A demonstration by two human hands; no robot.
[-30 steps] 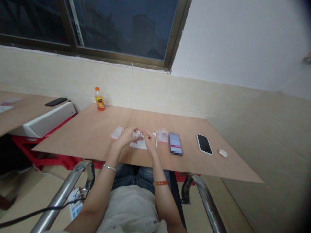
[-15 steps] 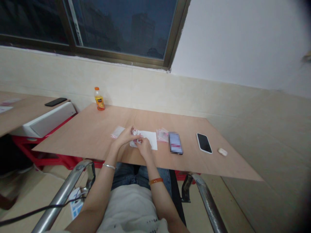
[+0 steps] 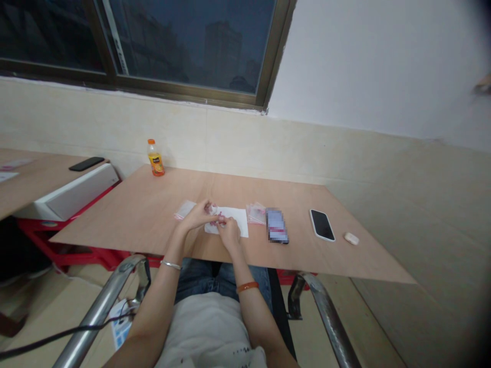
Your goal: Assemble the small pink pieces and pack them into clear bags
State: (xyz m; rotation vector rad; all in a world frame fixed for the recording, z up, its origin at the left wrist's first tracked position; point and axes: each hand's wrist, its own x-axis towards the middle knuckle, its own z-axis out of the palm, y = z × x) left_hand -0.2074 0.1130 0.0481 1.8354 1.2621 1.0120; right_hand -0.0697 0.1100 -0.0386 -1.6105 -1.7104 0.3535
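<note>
My left hand [image 3: 196, 215] is curled above the left part of a white sheet of paper [image 3: 241, 217]. Its fingers are closed round a small pink-and-white thing [image 3: 214, 210], too small and partly hidden for me to tell its kind. From the right, my right hand [image 3: 229, 231] meets it over the paper, fingertips pinched at the near end of the same thing. Beside my left hand lies a clear plastic bag [image 3: 184, 209] with a pinkish edge. More small clear bags [image 3: 255, 213] lie just right of the paper.
On the wooden table [image 3: 291, 197] a phone with a lit screen [image 3: 276, 225], a white-edged phone [image 3: 322, 225] and a small white case [image 3: 351, 238] lie to the right. An orange drink bottle [image 3: 156, 161] stands at the back left. Metal armrests [image 3: 95, 314] flank my seat.
My hands stay over the paper, with small shifts of the fingers. A little more pink shows between them now. The view has tilted very slightly.
</note>
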